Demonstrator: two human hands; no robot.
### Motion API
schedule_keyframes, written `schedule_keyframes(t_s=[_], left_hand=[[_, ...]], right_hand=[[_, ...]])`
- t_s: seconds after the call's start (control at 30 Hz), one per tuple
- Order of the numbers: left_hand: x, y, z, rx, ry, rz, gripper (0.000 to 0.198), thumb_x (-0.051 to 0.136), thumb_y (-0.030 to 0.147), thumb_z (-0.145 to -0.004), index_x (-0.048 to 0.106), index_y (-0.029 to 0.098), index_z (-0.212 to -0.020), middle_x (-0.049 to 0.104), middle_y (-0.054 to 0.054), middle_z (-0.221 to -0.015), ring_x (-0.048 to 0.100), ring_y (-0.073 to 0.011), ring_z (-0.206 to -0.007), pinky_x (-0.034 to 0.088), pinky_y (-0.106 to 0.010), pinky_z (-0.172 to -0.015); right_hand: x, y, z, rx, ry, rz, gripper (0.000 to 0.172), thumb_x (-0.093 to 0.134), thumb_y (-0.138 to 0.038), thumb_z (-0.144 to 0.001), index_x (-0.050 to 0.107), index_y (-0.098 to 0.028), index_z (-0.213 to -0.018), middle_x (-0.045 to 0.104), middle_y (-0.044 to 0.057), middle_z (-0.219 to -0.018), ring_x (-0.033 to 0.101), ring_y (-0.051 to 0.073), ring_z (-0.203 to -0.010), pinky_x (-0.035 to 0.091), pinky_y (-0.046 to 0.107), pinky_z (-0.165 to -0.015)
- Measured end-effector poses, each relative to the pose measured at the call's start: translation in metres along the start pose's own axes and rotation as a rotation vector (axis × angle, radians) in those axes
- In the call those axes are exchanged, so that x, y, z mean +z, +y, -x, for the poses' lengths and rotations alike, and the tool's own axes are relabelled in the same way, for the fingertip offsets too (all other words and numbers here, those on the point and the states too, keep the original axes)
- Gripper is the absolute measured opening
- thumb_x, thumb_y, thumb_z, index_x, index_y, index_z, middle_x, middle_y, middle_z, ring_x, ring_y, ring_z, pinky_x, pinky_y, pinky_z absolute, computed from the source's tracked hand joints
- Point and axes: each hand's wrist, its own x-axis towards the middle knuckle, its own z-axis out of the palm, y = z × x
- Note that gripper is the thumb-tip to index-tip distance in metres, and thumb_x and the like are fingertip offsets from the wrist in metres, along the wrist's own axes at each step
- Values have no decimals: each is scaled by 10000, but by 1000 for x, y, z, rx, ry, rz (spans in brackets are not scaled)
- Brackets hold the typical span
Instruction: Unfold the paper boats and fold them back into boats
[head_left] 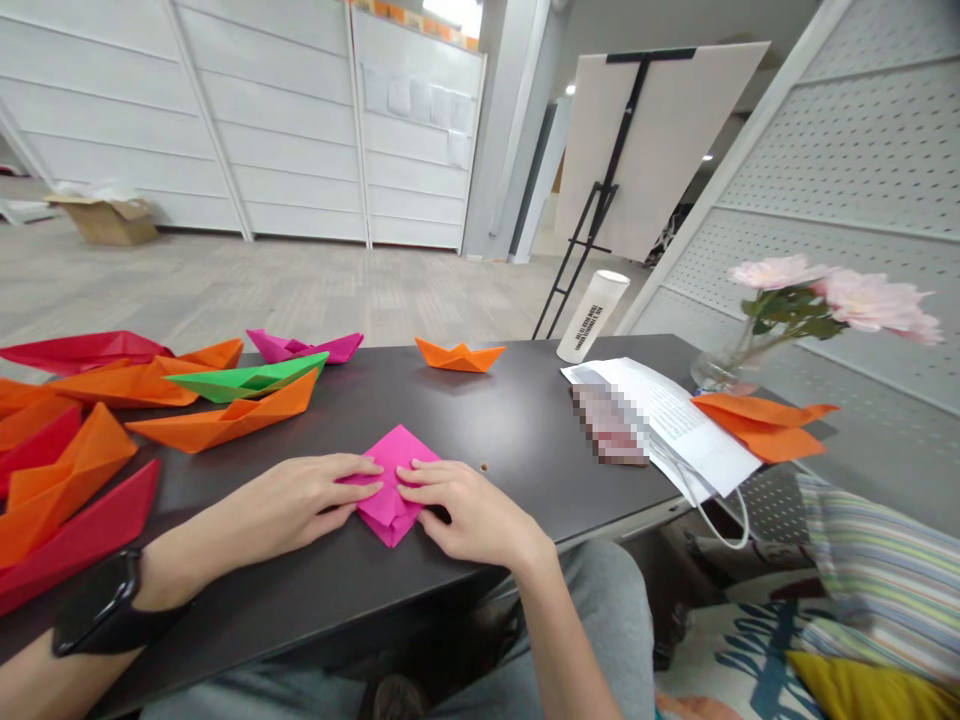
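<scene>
A bright pink sheet of origami paper, folded into a layered diamond, lies on the dark table in front of me. My left hand rests on its left side, fingers stretched over the top face and thumb by the lower left edge. From the right, my right hand lays its extended fingers on the middle of the paper. Its thumb is apart from the fingers, near the lower right edge. Both sets of fingertips touch the paper, and the fingers partly cover its folds. Loose flaps show at the bottom corner.
Folded paper boats, among them a green one and a magenta one, crowd the left. An orange boat stands at the far edge. Rightward are a white cylinder, printed papers, orange folded paper and a flower vase.
</scene>
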Motion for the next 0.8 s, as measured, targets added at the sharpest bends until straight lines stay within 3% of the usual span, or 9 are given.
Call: schedule_keyframes(t_s=[0.2, 0.4, 0.53, 0.67, 0.8], left_hand=[[-8, 8, -5, 24, -23, -50, 286, 526, 279, -968, 684, 285, -1205, 640, -63, -1300, 614, -237, -1172, 499, -330, -997], [-5, 10, -5, 28, 1, -77, 280, 516, 256, -966, 691, 259, -1183, 687, -66, -1185, 658, -231, -1051, 525, -315, -915], [0, 6, -3, 18, 45, -55, 296, 457, 287, -996, 699, 231, -1158, 732, -63, -1123, 696, -214, -986, 543, -293, -867], [0, 9, -6, -124, 84, 16, 348, 392, 354, -1018, 681, 219, -1156, 751, -57, -1022, 726, -195, -886, 556, -264, -781], [-3, 14, -11, -273, 129, 68, 359, 404, 418, -1003, 684, 202, -1066, 748, -60, -996, 728, -215, -874, 550, -269, -745]], right_hand=[[0, 4, 3, 57, 18, -32, 333, 572, -180, -901, 692, -181, -1212, 616, 89, -1363, 540, 177, -1308, 326, 344, -1178], [-1, 3, 3, 75, -29, -54, 358, 589, -221, -911, 656, -198, -1262, 567, 86, -1411, 483, 186, -1359, 275, 399, -1201], [3, 3, 4, 94, 49, -33, 313, 531, -213, -932, 696, -205, -1198, 642, 61, -1330, 583, 174, -1261, 347, 346, -1161], [5, 3, 6, 109, 108, -14, 310, 504, -186, -926, 699, -190, -1166, 717, 63, -1213, 662, 191, -1135, 467, 305, -1030], [4, 3, 4, 192, 192, 12, 438, 483, -149, -921, 546, -231, -1346, 714, 57, -1160, 682, 192, -1011, 515, 304, -892]])
